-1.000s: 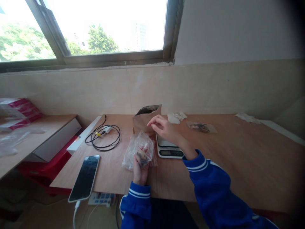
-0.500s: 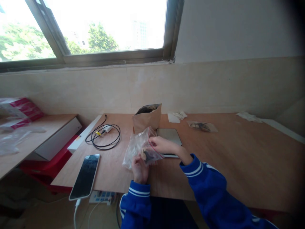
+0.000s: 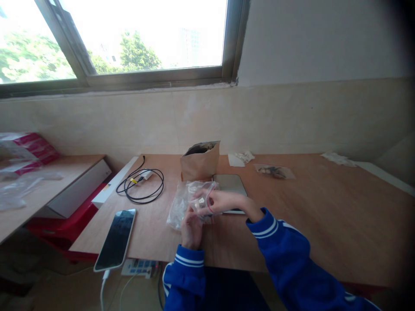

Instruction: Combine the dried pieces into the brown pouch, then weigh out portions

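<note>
My left hand (image 3: 190, 230) grips the lower part of a small clear zip bag (image 3: 198, 199) that holds some dark pieces, just above the near side of the wooden table (image 3: 324, 224). My right hand (image 3: 218, 201) pinches the bag's red-edged top from the right. A pile of clear bags (image 3: 177, 208) lies under and left of it. Right behind my hands sits a flat kitchen scale (image 3: 231, 185), partly hidden by my right wrist. An open brown paper bag (image 3: 201, 162) stands behind the scale.
A phone (image 3: 116, 239) lies at the table's near left corner, and a coiled black cable (image 3: 142, 185) behind it. A filled clear bag (image 3: 275, 171) and crumpled paper (image 3: 240, 158) lie farther back. A second table (image 3: 39, 190) with plastic and red packs stands to the left.
My right hand came back from above the scale near the paper bag and took hold of the zip bag's top; the bag now sits lower between both hands.
</note>
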### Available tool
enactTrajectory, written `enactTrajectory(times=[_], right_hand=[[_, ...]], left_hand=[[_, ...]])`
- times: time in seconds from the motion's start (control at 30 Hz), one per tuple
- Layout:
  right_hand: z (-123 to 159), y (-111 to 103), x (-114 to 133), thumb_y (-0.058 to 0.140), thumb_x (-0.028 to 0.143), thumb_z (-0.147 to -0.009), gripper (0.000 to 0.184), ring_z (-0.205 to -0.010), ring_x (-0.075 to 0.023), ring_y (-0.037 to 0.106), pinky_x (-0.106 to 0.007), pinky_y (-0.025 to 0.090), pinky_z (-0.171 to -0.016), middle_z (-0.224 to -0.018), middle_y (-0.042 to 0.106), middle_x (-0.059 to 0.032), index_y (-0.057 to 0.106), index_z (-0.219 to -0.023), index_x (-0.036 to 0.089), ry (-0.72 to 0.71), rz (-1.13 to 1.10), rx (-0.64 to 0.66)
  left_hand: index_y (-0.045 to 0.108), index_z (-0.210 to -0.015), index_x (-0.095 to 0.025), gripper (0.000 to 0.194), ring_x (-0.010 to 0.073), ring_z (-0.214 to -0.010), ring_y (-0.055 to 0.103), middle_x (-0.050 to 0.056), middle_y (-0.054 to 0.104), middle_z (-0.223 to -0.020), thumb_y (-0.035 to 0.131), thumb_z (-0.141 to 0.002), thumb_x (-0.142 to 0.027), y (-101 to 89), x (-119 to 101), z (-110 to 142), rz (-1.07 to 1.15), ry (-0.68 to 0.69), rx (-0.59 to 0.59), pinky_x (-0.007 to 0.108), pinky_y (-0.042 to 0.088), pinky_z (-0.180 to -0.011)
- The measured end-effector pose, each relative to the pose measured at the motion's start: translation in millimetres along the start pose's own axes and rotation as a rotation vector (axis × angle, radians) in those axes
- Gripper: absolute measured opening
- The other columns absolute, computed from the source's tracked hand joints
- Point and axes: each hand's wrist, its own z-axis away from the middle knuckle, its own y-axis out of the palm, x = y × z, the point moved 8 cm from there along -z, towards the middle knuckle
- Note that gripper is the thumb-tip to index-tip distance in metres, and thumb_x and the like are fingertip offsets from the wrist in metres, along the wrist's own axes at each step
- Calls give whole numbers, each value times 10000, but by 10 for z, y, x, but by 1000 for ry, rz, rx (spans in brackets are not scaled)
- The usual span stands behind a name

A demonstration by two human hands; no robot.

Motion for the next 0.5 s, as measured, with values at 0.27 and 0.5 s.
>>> enactTrajectory(times=[0.27,0.5], right_hand=[[51,-12,176,642,377,-768,506,-646,-123,563,-209,443,-556,-855,638,-9,510,-1223,198,-62,20,32],[23,7,215,643,275,-749,383,-729,-147,589,-233,469,-652,-891,655,-13,586,-1116,182,-133,65,28]], left_hand=[[454,-1299,-215,555,212,-1008,598,61,628,-1146,473,-755,-107,36,11,11,-2,-22,74,353,461,-862],[408,-1346,-222,606,226,-1068,571,59,608,-1199,459,-762,-68,15,34,-8,16,-28,92,340,464,-865]])
